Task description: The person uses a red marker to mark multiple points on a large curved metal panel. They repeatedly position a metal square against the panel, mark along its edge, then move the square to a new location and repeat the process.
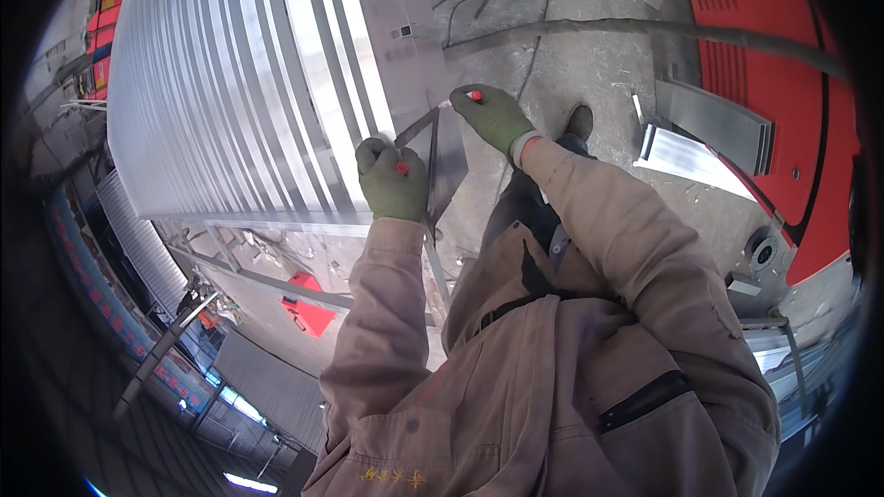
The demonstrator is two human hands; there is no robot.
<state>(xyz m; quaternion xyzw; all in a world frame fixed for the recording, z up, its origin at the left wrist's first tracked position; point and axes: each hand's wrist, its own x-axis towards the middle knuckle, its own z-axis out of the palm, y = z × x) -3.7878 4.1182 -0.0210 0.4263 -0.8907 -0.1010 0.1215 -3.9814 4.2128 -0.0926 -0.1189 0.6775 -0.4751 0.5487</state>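
Slim red-and-white stick, pinched by the fingers of the right hand, sits by the near right corner of the grey sheet-metal table. The left hand's fingers curl around a red-ended item; steady wrists should help control.

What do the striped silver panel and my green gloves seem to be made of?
The striped silver panel looks like bare, glossy sheet metal, given its bright, streaky reflections. Your green gloves look like matte fabric, showing no shine; any coating is unclear.
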